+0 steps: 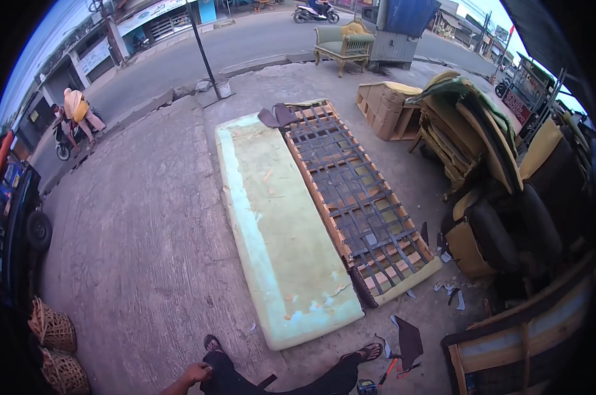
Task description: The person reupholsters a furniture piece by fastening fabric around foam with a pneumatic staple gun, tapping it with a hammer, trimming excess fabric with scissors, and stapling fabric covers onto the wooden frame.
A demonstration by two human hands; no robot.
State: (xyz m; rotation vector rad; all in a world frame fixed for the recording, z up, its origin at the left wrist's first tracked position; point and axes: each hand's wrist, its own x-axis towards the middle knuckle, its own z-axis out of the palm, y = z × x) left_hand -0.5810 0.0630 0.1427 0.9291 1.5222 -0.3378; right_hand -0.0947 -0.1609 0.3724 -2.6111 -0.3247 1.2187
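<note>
1 bare left hand point(198, 373), fingers curled, rests against a dark trouser leg point(227, 376) at lower left of the frame; I cannot tell whether it grips anything, nor the out-of-view right hand's state. Mid-picture, 1 long, worn, pale-green foam slab point(278, 227) lies beside 1 rectangular wooden base point(319, 201) strung with crossed dark webbing straps point(350, 209).

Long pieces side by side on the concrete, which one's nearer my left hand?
The pale green foam slab: it lies between your left hand and the strapped wooden frame.
</note>
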